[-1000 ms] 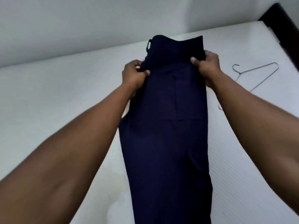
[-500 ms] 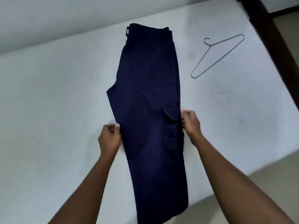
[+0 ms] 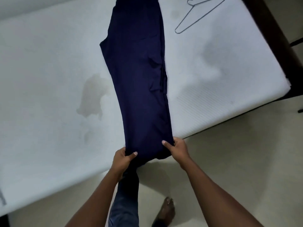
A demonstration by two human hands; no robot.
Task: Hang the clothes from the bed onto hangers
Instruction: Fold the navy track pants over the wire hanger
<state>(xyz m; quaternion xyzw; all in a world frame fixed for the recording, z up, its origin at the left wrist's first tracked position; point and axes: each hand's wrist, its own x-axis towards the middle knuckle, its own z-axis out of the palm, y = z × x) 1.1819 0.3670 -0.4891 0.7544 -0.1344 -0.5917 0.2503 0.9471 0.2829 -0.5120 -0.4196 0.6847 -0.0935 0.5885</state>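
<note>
Curled fingers (image 3: 133,154) of the left hand (image 3: 122,158) pinch the left corner of the leg end of the dark blue trousers (image 3: 139,79), with the thumb on top. The right hand (image 3: 177,149) grips the right corner in the same way, so both hands are closed on the cloth and hold nothing else. The trousers lie flat and folded lengthwise on the bed (image 3: 49,79). They run from the far edge, where the waist goes out of view, down to the near edge, where the held end reaches just over the edge above the floor (image 3: 229,153). A wire hanger (image 3: 201,15) lies bare on the bed toward the far right corner, beside the upper part of the trousers but not touching them, and well apart from both hands. By my judgement the task is at an early part: the trousers are laid out straight, but nothing hangs on the hanger yet. What is left, I think, is to bring the legs to the hanger, pass them over its bar and lift it. Whether more clothes wait, this view does not show.
</note>
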